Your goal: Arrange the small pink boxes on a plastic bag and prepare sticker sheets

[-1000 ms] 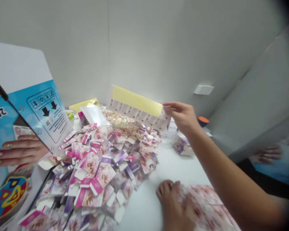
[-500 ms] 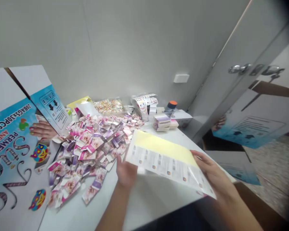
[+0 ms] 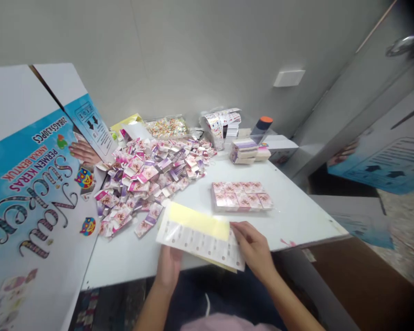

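Observation:
A sheet of sticker labels (image 3: pixel 198 241), yellow backing along the top and white printed labels below, is tilted over the table's near edge. My right hand (image 3: pixel 253 248) grips its right end, thumb and fingers closed on the edge. Under the lower left corner, my left hand (image 3: pixel 169 266) holds the sheet, its fingers mostly hidden. A second yellowish layer shows beneath the lower edge. Just beyond the sheet lies a block of small pink flower-printed boxes (image 3: pixel 241 196), side by side in clear wrap.
A heap of small pink and purple boxes (image 3: pixel 152 168) covers the table's left side. A large nail sticker carton (image 3: pixel 37 184) stands at left. Behind are a tray of colourful bits (image 3: pixel 167 126), printed strips (image 3: pixel 215 124), stacked boxes (image 3: pixel 244 151) and an orange-capped bottle (image 3: pixel 261 128).
The sheet has come lower and closer to my body, with both hands on it. The wrapped block of boxes, hidden before, now shows beyond it. The camera view has shifted.

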The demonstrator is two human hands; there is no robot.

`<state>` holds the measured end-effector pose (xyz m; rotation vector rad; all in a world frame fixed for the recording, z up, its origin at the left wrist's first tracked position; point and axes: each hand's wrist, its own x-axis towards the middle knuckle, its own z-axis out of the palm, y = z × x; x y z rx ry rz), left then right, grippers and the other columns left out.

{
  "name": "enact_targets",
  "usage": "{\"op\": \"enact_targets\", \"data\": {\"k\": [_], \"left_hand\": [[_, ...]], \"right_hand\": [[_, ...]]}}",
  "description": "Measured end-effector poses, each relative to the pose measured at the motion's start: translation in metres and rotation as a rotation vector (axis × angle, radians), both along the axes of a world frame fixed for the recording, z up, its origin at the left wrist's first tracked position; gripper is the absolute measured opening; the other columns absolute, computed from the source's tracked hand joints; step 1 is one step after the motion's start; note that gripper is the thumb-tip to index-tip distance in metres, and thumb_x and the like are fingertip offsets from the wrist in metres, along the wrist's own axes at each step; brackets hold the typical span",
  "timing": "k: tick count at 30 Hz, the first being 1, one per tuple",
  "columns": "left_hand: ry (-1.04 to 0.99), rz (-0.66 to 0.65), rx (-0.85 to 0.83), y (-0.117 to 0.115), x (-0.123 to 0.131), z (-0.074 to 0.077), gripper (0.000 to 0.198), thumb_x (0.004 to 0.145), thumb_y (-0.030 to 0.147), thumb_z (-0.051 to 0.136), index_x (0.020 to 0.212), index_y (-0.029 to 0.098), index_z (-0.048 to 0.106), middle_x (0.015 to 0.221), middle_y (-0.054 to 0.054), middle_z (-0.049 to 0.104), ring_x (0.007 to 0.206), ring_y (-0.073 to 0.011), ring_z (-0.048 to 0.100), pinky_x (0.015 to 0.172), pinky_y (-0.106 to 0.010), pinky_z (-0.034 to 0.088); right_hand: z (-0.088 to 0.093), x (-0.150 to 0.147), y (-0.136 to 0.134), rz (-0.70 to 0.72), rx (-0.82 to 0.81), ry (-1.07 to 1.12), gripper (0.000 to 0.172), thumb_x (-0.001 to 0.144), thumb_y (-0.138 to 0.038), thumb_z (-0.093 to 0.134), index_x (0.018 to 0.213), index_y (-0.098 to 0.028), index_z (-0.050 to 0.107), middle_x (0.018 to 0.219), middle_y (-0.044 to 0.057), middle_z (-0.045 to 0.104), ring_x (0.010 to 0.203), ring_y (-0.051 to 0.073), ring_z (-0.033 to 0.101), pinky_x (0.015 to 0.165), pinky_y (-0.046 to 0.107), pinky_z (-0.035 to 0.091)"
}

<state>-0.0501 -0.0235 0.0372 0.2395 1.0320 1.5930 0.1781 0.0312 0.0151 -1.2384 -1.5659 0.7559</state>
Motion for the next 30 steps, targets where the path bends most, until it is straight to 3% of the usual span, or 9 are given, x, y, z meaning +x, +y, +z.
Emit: {"op": "enact_targets", "data": {"k": [2,5,7,8,9,12,15,20,30], "left_hand": [[0.150,0.113,-0.025,-0.026,-0.006,-0.014,0.049,0.089,0.053,0.055,0.127,0.023,0.059,0.131,-0.010,0.063,0.127,-0.0273,0.055,0.106,-0.041,0.046],[0.750,0.499,0.083,-0.054,-0.020,-0.021,0.045,0.097,0.045,0.039,0.136,0.023,0.048,0.137,-0.011,0.056,0.126,-0.0269,0.054,0.104,-0.047,0.046],[1.114,0.665,0.198,-0.058,-0.028,-0.017,0.045,0.094,0.040,0.048,0.135,0.024,0.046,0.140,-0.011,0.050,0.128,-0.0286,0.050,0.106,-0.051,0.043],[1.277,0.610,0.259,-0.054,-0.029,-0.013,0.045,0.091,0.037,0.054,0.133,0.023,0.048,0.139,-0.011,0.050,0.128,-0.0295,0.049,0.107,-0.051,0.042],[1.437,0.462,0.314,-0.047,-0.029,-0.010,0.045,0.088,0.034,0.059,0.130,0.022,0.051,0.138,-0.012,0.051,0.128,-0.0300,0.049,0.107,-0.051,0.041],[1.963,-0.256,0.441,-0.016,-0.019,-0.007,0.044,0.090,0.027,0.056,0.133,0.018,0.052,0.143,-0.016,0.050,0.135,-0.0302,0.045,0.108,-0.048,0.040],[2.170,-0.561,0.407,0.008,-0.006,-0.017,0.055,0.095,0.032,0.047,0.145,0.013,0.039,0.154,-0.017,0.038,0.144,-0.0302,0.032,0.114,-0.050,0.032],[2.149,-0.694,0.341,0.008,-0.001,-0.034,0.073,0.093,0.052,0.045,0.153,0.015,0.025,0.160,-0.017,0.023,0.148,-0.0327,0.020,0.118,-0.058,0.017],[1.974,-0.714,0.320,0.011,-0.001,-0.030,0.077,0.090,0.053,0.050,0.153,0.017,0.025,0.160,-0.018,0.023,0.148,-0.0356,0.022,0.118,-0.063,0.006]], "right_hand": [[-0.014,-0.014,0.001,0.060,0.107,-0.163,0.025,0.097,-0.027,0.046,0.100,-0.018,0.070,0.090,0.008,0.067,0.082,0.021,0.065,0.072,0.033,0.054],[-0.032,-0.033,0.010,0.072,0.136,-0.273,0.028,0.097,-0.019,0.041,0.101,-0.017,0.069,0.087,0.009,0.063,0.079,0.022,0.063,0.072,0.036,0.053],[-0.040,-0.043,0.018,0.082,0.138,-0.307,0.028,0.096,-0.016,0.040,0.101,-0.016,0.068,0.087,0.010,0.062,0.081,0.024,0.062,0.073,0.038,0.054],[-0.041,-0.047,0.021,0.098,0.146,-0.328,0.028,0.096,-0.015,0.040,0.102,-0.015,0.068,0.087,0.011,0.062,0.082,0.024,0.061,0.074,0.039,0.054],[-0.042,-0.050,0.025,0.122,0.157,-0.347,0.028,0.096,-0.013,0.040,0.103,-0.015,0.068,0.087,0.011,0.061,0.083,0.024,0.061,0.075,0.039,0.054],[-0.037,-0.053,0.029,0.222,0.197,-0.411,0.028,0.094,-0.009,0.043,0.105,-0.017,0.068,0.092,0.011,0.062,0.089,0.024,0.057,0.080,0.039,0.053],[-0.031,-0.047,0.027,0.298,0.230,-0.473,0.026,0.092,-0.008,0.047,0.103,-0.018,0.069,0.103,0.012,0.063,0.097,0.027,0.052,0.088,0.045,0.049],[-0.024,-0.035,0.020,0.354,0.257,-0.590,0.036,0.092,-0.008,0.047,0.124,-0.016,0.061,0.120,0.017,0.060,0.105,0.029,0.049,0.090,0.049,0.048],[-0.009,-0.023,0.021,0.498,0.334,-0.694,0.041,0.090,-0.008,0.046,0.129,-0.014,0.059,0.126,0.017,0.061,0.109,0.030,0.052,0.095,0.051,0.049]]}}
